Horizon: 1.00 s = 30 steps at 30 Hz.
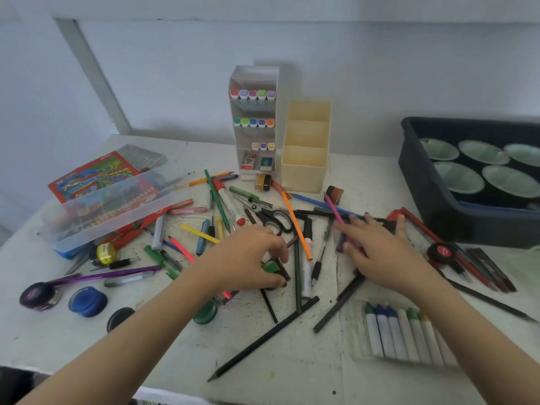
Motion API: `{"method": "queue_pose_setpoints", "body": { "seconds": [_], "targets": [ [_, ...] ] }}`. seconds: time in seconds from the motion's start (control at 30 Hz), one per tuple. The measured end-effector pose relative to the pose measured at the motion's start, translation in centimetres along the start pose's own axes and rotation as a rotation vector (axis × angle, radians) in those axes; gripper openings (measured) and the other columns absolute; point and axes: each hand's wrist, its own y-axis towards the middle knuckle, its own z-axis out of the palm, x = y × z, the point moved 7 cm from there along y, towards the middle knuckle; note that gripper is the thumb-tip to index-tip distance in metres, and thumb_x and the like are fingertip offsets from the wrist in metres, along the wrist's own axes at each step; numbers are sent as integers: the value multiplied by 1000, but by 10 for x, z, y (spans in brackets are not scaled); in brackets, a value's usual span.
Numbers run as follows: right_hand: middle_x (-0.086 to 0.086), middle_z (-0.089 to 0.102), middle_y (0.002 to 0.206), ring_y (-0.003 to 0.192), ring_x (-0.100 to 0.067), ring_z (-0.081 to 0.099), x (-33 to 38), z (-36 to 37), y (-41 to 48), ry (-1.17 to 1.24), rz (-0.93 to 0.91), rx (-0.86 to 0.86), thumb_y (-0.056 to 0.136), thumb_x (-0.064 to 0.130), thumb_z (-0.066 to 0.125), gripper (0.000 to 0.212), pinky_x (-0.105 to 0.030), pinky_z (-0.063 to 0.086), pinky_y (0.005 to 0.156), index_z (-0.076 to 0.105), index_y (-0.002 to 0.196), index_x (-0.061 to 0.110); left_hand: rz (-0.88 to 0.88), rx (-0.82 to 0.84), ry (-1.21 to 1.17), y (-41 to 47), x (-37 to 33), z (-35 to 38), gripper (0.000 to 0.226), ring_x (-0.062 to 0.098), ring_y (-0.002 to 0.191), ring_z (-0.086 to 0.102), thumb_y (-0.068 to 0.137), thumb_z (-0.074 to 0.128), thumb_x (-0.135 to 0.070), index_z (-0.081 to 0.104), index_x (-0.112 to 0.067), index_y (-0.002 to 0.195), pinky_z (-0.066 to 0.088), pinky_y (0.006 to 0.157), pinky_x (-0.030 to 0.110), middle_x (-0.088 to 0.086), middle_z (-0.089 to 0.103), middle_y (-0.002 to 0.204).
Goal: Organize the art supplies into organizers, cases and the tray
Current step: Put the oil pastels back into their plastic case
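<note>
Gathering loose pencils mid-table; sorting judged far from done. Gripping a small green piece in left hand, fingers curled round it; pressing right hand flat, fingers spread, on the heap. Calls next for a lift into the cream organizer, seemingly empty at far edge beside marker rack. Stained white table, pale wall behind.

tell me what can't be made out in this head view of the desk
Head view only.
Green piece: the left hand curls round it, hiding what it is.
Under the right hand: its palm covers whatever lies beneath.
Dark tray: cut by the right edge, so the bowl count is unknown.
Small boxes in the marker organizer: print too small to read.
</note>
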Motion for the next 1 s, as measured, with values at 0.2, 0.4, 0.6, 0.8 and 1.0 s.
{"method": "queue_pose_setpoints", "body": {
  "seconds": [0.2, 0.4, 0.6, 0.8, 1.0],
  "targets": [
    [1, 61, 113, 81, -1, 53, -18, -32, -7, 325, 27, -173, 100, 19, 37, 42, -31, 43, 88, 41, 140, 29, -102, 26, 124, -3, 7, 4, 40, 10, 91, 50, 83, 61, -47, 55, -28, 117, 46, 82, 27, -8, 54, 98],
    [-5, 61, 119, 83, -12, 54, -55, -48, -22, 446, 143, -335, 100, 15, 36, 37, -24, 40, 72, 48, 134, 22, -164, -34, -99, 1, 14, -6, 28, 3, 83, 53, 86, 62, -33, 58, -25, 112, 47, 78, 21, -11, 54, 93],
    [-1, 61, 120, 85, -6, 54, -64, -26, -36, 257, 161, -158, 98, 20, 41, 38, -22, 47, 74, 46, 136, 26, -310, -371, -377, 21, 38, -23, 21, 5, 83, 59, 85, 67, -22, 61, -22, 105, 44, 67, 13, -5, 64, 93],
    [9, 41, 146, 135, -7, 33, -56, -3, -39, 79, 86, -24, 101, 29, 32, 44, -42, 0, 116, 32, 144, 29, -456, -475, -396, 32, 64, -24, 30, 10, 93, 56, 89, 58, -8, 60, -12, 118, 42, 78, 14, 4, 64, 111],
    [7, 15, 157, 145, -10, 10, -52, 6, -33, 8, 71, 48, 101, 34, 25, 52, -48, -9, 114, 8, 150, 33, -490, -592, -423, 4, 85, -52, 33, 15, 93, 58, 88, 44, 5, 61, -16, 107, 38, 65, 11, 3, 65, 99]
  ]
}}
